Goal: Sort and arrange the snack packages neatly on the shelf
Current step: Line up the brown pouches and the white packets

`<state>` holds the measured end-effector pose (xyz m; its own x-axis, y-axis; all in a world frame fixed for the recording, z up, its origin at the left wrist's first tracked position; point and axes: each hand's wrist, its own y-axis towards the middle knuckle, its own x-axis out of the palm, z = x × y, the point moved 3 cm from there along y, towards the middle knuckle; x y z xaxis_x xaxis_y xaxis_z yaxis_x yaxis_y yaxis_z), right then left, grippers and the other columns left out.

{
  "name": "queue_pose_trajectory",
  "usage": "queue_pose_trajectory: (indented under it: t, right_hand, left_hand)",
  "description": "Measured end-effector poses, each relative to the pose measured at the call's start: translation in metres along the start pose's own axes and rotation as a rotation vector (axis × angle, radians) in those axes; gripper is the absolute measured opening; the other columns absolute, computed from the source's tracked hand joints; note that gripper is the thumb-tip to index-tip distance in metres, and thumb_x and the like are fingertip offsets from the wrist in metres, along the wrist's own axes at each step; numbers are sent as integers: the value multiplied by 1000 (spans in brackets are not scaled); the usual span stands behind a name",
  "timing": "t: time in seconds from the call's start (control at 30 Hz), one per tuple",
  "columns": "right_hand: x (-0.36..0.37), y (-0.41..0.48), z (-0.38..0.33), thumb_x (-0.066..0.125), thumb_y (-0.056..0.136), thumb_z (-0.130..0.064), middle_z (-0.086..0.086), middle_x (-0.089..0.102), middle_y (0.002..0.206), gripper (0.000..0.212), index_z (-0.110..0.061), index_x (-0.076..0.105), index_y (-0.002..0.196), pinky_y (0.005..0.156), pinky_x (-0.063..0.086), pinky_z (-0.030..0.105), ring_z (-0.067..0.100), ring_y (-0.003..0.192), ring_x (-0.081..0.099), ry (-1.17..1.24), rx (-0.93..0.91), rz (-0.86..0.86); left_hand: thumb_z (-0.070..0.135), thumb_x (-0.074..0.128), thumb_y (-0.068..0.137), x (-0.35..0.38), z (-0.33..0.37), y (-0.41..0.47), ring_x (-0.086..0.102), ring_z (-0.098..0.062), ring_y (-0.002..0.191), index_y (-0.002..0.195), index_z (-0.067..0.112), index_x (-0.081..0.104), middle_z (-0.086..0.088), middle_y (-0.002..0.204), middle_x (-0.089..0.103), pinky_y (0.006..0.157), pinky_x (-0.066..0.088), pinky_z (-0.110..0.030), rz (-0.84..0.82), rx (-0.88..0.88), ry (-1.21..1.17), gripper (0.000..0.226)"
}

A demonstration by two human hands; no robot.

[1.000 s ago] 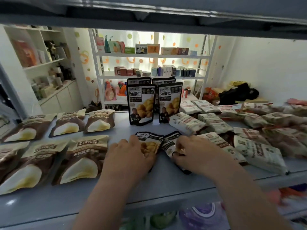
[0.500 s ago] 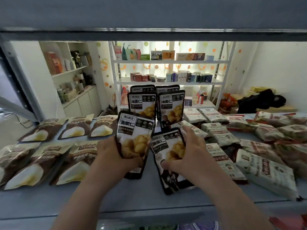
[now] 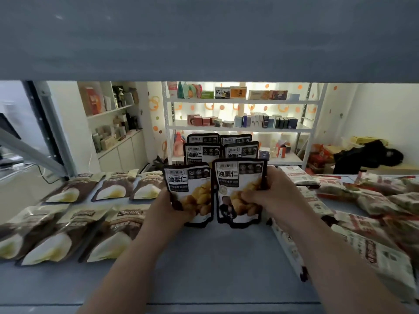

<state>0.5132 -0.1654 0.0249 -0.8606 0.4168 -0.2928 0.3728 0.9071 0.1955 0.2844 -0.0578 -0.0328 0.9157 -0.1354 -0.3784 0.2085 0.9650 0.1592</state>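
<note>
Left hand point(image 3: 169, 207) grips one chestnut pouch point(image 3: 189, 196) and right hand point(image 3: 275, 196) another point(image 3: 239, 189), both upright, seemingly to extend the standing rows point(image 3: 221, 147) behind

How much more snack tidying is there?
About halfway. The brown pouches lie in neat rows and four black chestnut pouches stand at the back. The left hand holds the left pouch and the right hand the right pouch, upright, side by side. The white-and-red packets on the right lie jumbled, not yet sorted.
</note>
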Motion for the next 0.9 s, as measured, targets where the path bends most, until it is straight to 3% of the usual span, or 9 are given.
queue_pose_trajectory:
  t: [0.07, 0.13, 0.27, 0.53, 0.6, 0.67, 0.73, 0.83, 0.9]
  right_hand:
    - [2, 2, 5, 78, 65, -13, -9, 75, 95, 44, -29, 66, 104, 82, 57, 43, 14, 93, 70, -116, -15, 29]
    - [3, 1, 10, 76, 64, -18, -11, 73, 99, 46, -32, 64, 106, 87, 53, 45, 13, 99, 67, -186, 2, 55]
    - [1, -2, 16, 79, 74, -24, -14, 67, 95, 47, -32, 50, 111, 58, 42, 16, 1, 86, 60, -286, 19, 163]
    - [6, -14, 11, 73, 79, -29, -19, 57, 90, 43, -34, 43, 110, 53, 34, 8, -8, 74, 49, -450, -49, 239]
    - [4, -18, 8, 75, 77, -29, -15, 62, 101, 52, -33, 46, 120, 65, 40, 16, 4, 89, 58, -451, -60, 197]
    - [1, -24, 4, 78, 75, -26, -14, 65, 113, 63, -33, 47, 129, 83, 50, 28, 8, 106, 61, -423, -78, 176]
    - [-6, -34, 2, 80, 76, -29, -16, 61, 123, 74, -34, 42, 140, 97, 48, 34, 7, 115, 56, -429, -88, 170]
    - [-29, -44, 4, 76, 81, -36, -17, 55, 131, 74, -38, 37, 144, 99, 46, 30, 4, 119, 51, -512, -116, 184]
    - [-50, -45, 5, 70, 84, -36, -16, 53, 137, 64, -41, 41, 141, 98, 47, 30, 3, 118, 52, -583, -153, 190]
  left_hand:
    - [34, 78, 55, 1, -1, 1, 60, -12, 88, 99, 33, 49, 14, 96, 61, 69, 47, -32, 8, 48, 59, 53]
    - [33, 81, 60, 0, -2, 1, 59, -9, 87, 108, 32, 46, 15, 98, 60, 65, 45, -28, 30, 72, 111, 59]
    - [31, 79, 70, 0, -4, -3, 50, 0, 77, 112, 33, 36, 20, 92, 52, 57, 35, -16, 52, 101, 180, 60]
    - [32, 76, 74, 4, -5, -12, 41, 16, 74, 110, 45, 24, 30, 91, 45, 57, 33, -9, 54, 152, 179, 65]
    - [33, 78, 72, 2, -5, -14, 45, 16, 81, 123, 44, 22, 28, 101, 48, 63, 39, -15, 71, 170, 131, 77]
    - [30, 81, 71, 1, -1, -18, 52, 9, 103, 135, 42, 19, 16, 125, 49, 82, 46, -26, 91, 195, 40, 91]
    - [28, 83, 72, -5, 10, -28, 37, -3, 130, 145, 33, 15, 3, 147, 30, 98, 39, -33, 196, 276, 70, 101]
    - [30, 75, 80, -11, 38, -49, 26, -23, 141, 151, 14, 18, -13, 152, 22, 104, 35, -41, 408, 626, 249, 93]
    - [31, 62, 82, -2, 61, -67, 27, -23, 141, 149, 12, 26, -12, 149, 28, 111, 29, -35, 388, 808, 313, 78]
